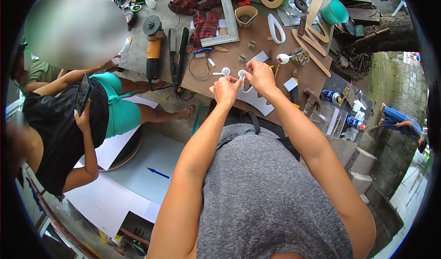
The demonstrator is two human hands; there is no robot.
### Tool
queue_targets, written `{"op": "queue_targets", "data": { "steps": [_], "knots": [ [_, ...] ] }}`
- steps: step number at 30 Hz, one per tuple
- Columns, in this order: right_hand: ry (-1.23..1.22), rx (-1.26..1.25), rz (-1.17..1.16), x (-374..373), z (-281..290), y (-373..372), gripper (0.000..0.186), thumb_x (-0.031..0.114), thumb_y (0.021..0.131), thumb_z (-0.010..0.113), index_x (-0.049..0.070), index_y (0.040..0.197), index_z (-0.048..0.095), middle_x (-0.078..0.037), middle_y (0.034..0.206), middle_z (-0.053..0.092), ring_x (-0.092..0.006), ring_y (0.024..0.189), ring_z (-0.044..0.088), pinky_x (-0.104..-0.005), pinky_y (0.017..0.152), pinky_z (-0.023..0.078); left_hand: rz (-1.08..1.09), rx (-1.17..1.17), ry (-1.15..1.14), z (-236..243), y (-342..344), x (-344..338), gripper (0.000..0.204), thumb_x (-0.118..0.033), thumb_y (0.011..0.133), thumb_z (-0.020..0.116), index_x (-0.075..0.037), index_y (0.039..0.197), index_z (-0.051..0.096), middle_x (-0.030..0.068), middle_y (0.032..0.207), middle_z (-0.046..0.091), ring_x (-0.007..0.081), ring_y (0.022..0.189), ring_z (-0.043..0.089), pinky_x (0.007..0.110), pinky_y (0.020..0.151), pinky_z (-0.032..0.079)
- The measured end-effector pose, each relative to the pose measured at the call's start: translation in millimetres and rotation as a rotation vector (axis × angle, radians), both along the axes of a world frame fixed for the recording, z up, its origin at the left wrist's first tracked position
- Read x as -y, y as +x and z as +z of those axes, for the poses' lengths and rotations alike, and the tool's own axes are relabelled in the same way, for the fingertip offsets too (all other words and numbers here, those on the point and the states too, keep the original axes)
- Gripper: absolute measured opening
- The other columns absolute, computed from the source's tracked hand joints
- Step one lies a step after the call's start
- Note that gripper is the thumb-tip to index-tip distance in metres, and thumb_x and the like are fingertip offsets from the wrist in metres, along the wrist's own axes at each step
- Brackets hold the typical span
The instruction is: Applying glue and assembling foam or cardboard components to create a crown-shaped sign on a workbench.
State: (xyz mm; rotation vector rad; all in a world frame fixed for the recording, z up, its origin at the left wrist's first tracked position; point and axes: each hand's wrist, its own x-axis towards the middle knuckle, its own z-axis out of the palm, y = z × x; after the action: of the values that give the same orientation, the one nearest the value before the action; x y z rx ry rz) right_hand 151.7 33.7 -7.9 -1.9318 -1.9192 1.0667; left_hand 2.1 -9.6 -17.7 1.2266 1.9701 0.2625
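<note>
My left hand (pixel 226 89) and my right hand (pixel 260 79) are close together over the brown worktable (pixel 193 85), pinching a small white looped strip (pixel 245 88) between the fingertips. A small white ring (pixel 226 71) lies just beyond my left fingers. A white cut-out sheet (pixel 261 104) with a wavy edge lies under my hands. A small white card (pixel 261 56) is just beyond my right hand, and another white piece (pixel 290 85) lies to its right. A white bottle with a nozzle (pixel 283 58) stands at the upper right of my hands.
Angle grinder (pixel 154 47), square (pixel 219 40), plaid gloves (pixel 204 29), wooden letters (pixel 308 47), teal bucket (pixel 334 12), hammer (pixel 312 100) and spray cans (pixel 330 97) crowd the table. Co-workers (pixel 59 116) are at left, one holding a phone (pixel 83 96). Another person (pixel 404 126) stands beside steps (pixel 360 167).
</note>
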Motion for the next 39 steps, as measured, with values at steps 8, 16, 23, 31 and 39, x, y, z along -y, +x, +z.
{"op": "queue_targets", "data": {
  "steps": [8, 16, 23, 31, 39],
  "knots": [
    [-0.066, 0.084, 0.024, -8.3, -5.7, -15.0, 0.036, 0.029, 0.081, 0.081, 0.004, 0.102, 0.067, -0.016, 0.101, 0.073, -0.0342, 0.101, 0.068, -0.0469, 0.089, 0.048, -0.004, -0.006, 0.005, 5.0, 0.4, -0.1, 0.031, -0.040, 0.082, 0.081, -0.010, 0.090, 0.081, 0.0096, 0.082, 0.077, 0.0282, 0.082, 0.073, 0.044, 0.091, 0.044],
    [-0.120, 0.059, 0.001, -13.0, -4.7, -11.6, 0.037, 0.031, 0.080, 0.083, 0.003, 0.099, 0.069, -0.018, 0.092, 0.074, -0.0351, 0.092, 0.071, -0.0464, 0.087, 0.050, 0.018, 0.002, -0.003, 4.1, 1.1, -0.5, 0.031, -0.040, 0.081, 0.081, -0.010, 0.089, 0.081, 0.0108, 0.079, 0.076, 0.0283, 0.080, 0.072, 0.043, 0.092, 0.043],
    [-0.041, -0.022, -0.065, -10.3, 1.5, 0.9, 0.033, 0.030, 0.082, 0.083, 0.002, 0.094, 0.070, -0.016, 0.086, 0.074, -0.0324, 0.082, 0.071, -0.0429, 0.074, 0.054, 0.033, 0.035, 0.004, 4.8, 1.4, -0.3, 0.027, -0.038, 0.083, 0.080, -0.012, 0.086, 0.081, 0.0098, 0.076, 0.075, 0.0270, 0.078, 0.071, 0.040, 0.090, 0.039],
    [-0.055, -0.004, -0.080, -12.6, -6.8, -1.8, 0.033, 0.029, 0.080, 0.085, 0.001, 0.093, 0.071, -0.015, 0.086, 0.074, -0.0323, 0.082, 0.072, -0.0425, 0.076, 0.055, 0.028, 0.037, 0.011, 4.2, 0.5, 0.3, 0.028, -0.037, 0.082, 0.081, -0.010, 0.087, 0.081, 0.0083, 0.076, 0.076, 0.0260, 0.076, 0.072, 0.041, 0.089, 0.043],
    [-0.093, -0.070, -0.180, -14.1, -2.3, 10.0, 0.026, 0.028, 0.088, 0.075, 0.003, 0.097, 0.073, -0.017, 0.091, 0.075, -0.0353, 0.086, 0.072, -0.0451, 0.079, 0.055, -0.007, 0.027, 0.014, 8.4, 1.0, -2.6, 0.029, -0.038, 0.082, 0.081, -0.010, 0.087, 0.081, 0.0074, 0.076, 0.076, 0.0259, 0.075, 0.072, 0.041, 0.086, 0.045]
  ]
}}
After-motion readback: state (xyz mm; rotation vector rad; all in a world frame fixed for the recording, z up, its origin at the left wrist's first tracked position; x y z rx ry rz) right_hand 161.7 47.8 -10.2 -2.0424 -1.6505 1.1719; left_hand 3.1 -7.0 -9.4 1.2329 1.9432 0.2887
